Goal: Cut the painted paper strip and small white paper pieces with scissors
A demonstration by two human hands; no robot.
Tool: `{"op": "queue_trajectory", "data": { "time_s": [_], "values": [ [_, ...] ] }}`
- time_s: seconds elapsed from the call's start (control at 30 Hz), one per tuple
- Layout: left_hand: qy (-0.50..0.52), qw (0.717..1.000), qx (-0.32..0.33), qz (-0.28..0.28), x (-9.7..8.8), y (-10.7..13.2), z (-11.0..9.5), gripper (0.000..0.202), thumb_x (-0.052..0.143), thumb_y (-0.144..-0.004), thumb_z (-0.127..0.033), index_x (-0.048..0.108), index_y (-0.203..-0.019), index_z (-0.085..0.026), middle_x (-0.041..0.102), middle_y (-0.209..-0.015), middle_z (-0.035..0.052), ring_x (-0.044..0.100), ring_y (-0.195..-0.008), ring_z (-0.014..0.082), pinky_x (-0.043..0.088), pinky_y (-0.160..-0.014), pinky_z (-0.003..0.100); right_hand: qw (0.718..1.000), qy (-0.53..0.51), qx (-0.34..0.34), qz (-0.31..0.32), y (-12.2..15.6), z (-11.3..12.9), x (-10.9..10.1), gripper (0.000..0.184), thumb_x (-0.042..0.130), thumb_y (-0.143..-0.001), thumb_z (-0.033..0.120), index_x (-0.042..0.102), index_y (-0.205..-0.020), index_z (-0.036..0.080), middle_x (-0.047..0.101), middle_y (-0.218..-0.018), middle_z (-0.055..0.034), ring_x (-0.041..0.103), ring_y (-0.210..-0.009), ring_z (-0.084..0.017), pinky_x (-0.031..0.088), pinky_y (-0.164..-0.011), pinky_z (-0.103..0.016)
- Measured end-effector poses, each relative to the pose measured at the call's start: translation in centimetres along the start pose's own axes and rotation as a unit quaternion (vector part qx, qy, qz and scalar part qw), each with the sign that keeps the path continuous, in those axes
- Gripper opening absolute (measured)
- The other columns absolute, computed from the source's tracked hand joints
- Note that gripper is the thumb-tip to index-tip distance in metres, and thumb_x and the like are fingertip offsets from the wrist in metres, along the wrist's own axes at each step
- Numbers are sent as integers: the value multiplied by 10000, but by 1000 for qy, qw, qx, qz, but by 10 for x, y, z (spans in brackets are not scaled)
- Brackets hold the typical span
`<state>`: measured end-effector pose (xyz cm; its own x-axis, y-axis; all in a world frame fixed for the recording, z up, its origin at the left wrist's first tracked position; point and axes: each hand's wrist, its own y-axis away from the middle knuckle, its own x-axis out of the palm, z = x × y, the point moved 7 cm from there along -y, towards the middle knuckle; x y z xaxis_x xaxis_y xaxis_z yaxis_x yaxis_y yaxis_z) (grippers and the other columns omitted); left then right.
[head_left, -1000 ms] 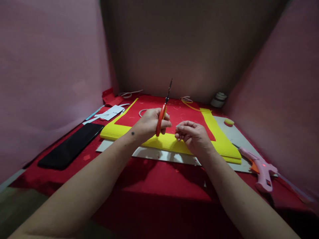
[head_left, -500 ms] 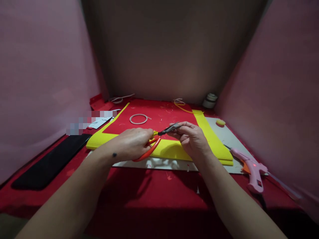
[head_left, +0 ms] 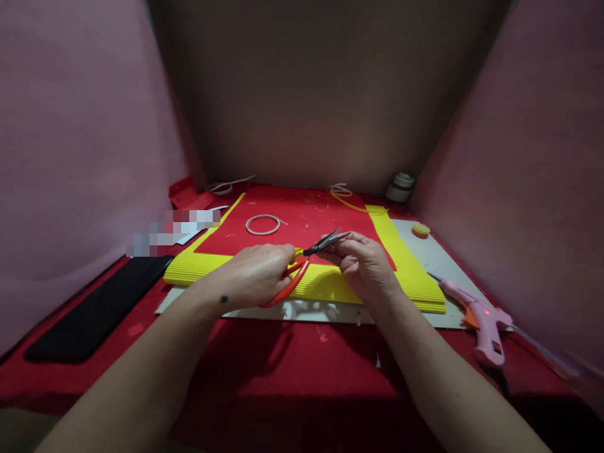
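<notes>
Dull pinkish walls (head_left: 70, 126) flank a table spread with red cloth (head_left: 302, 377), dim towards the back. Just beyond the hands, a red sheet (head_left: 283, 201) lies on yellow corrugated sheets (head_left: 415, 283), with a pale board (head_left: 455, 264) beneath.

The left hand (head_left: 257, 270) is curled around the handles of a pair of scissors (head_left: 307, 253), which it holds above the sheets. Their dark blades are slightly parted and point towards the right hand (head_left: 363, 258). That hand is bent in a pinch, thumb and fingertips drawn together beside the blade tips; whether it grips anything small there, I cannot tell.

The scissors should handle as light and rigid: the smooth orange-and-yellow loops are the place to take hold, while the narrow points look sharp enough to keep fingers clear of.

Ahead of the left hand lies a coiled pale strip (head_left: 263, 234), probably springy; nearer, to its left, a black phone-like slab (head_left: 94, 308). To the right hand's right rests a pink glue gun (head_left: 491, 324).
</notes>
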<state>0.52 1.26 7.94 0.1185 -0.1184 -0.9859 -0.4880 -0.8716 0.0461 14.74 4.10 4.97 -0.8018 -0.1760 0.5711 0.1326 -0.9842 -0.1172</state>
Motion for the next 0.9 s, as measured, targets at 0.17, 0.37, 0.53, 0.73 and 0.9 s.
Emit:
{"op": "queue_trajectory", "data": {
  "time_s": [0.17, 0.37, 0.53, 0.73, 0.9],
  "values": [
    [1, 1000, 0, -2, 0, 0, -1, 230, 337, -845, -381, 442, -732, -210, 564, -694, 42, 444, -547, 146, 251, -492, 259, 1000, 9, 0, -6, 0, 0, 0, 65, 646, -581, 94, 616, -576, 152, 669, -643, -28, 644, -691, -169, 520, -808, -417],
    [3, 1000, 1, 1, 3, -2, -1, 250, 327, -859, -391, 458, -760, -202, 571, -707, 45, 447, -554, 139, 269, -501, 252, 1000, 4, 1, -11, 0, 0, -1, 86, 647, -584, 90, 597, -563, 157, 674, -652, -31, 649, -691, -172, 518, -812, -418],
    [5, 1000, 6, 7, 5, -3, -1, 231, 326, -862, -373, 450, -772, -200, 564, -708, 42, 449, -560, 136, 278, -517, 255, 1000, -9, -1, -12, -1, -1, -1, 83, 651, -585, 90, 603, -560, 153, 678, -646, -32, 651, -672, -178, 531, -775, -422],
    [3, 1000, 19, 16, 8, -3, -3, 247, 302, -867, -389, 429, -762, -206, 566, -705, 48, 466, -569, 149, 280, -516, 264, 1000, 0, 5, -18, -2, -3, -3, 85, 648, -579, 84, 602, -560, 153, 675, -633, -29, 643, -643, -167, 528, -765, -411],
    [-24, 999, 3, 28, 9, -1, -2, 186, 327, -840, -337, 430, -753, -210, 571, -706, 51, 474, -567, 162, 265, -500, 265, 1000, -5, 3, -28, -2, -3, -5, 93, 653, -565, 85, 593, -557, 155, 683, -628, -28, 646, -632, -169, 545, -713, -381]
  ]
}}
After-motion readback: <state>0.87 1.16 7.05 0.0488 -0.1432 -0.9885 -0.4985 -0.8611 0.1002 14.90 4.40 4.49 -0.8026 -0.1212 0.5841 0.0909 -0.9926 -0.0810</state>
